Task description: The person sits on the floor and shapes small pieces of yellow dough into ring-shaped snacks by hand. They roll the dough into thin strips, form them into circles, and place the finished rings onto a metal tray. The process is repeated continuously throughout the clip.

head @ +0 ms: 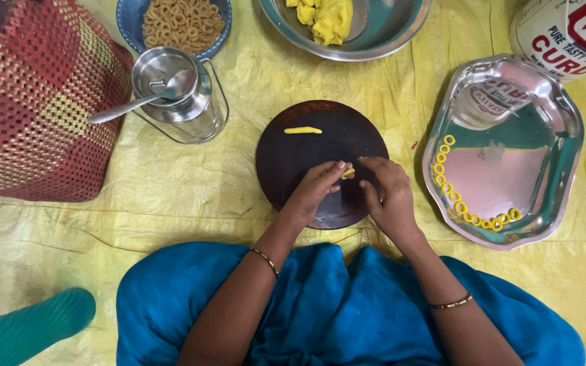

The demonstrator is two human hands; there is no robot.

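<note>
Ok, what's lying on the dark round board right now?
One yellow dough strip lies on the round board; both hands pinch another dough piece. Anything beneath the hands is hidden.

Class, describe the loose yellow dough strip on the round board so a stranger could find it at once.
Start at the dark round wooden board in the middle of the yellow sheet. On its far half lies a short straight dough strip, well clear of both hands. Unlike the piece pinched between the left hand and right hand, nothing touches it, and it is not looped like the rings on the steel tray.
</note>
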